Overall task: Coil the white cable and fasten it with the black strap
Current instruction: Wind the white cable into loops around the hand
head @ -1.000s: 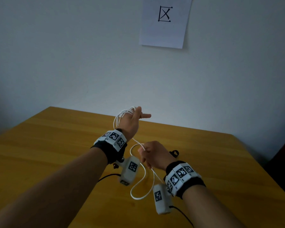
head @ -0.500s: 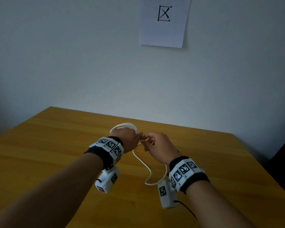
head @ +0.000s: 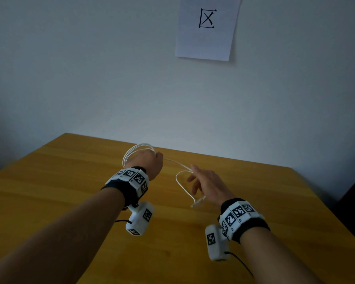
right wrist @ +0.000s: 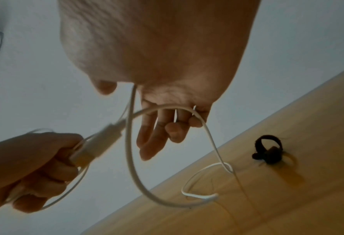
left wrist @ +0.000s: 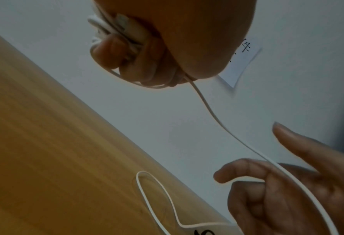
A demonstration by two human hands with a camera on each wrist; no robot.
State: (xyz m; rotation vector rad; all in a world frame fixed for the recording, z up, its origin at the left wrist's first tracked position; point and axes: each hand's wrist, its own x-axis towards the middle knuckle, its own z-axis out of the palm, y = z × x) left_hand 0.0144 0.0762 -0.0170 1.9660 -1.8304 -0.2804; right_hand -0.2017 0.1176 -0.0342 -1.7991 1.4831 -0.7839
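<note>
Gripping cable [head: 138,149], left hand [head: 147,162].

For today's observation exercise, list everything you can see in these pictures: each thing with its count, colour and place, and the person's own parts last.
white cable: one, white; loops held in the left hand, the free end trailing past the right hand to the table.
black strap: one, black; lying curled on the table, apart from both hands.
table: one, yellow-brown wood; under both arms.
paper sheet: one, white with a black printed character; on the wall.
wall: one, pale grey-white; behind the table.
wrist bands with marker tags: two, black and white; one per wrist, each with a white camera unit below.
left hand: one; its grip closed round the coiled loops.
right hand: one; fingers loosely spread, cable running across them.
</note>
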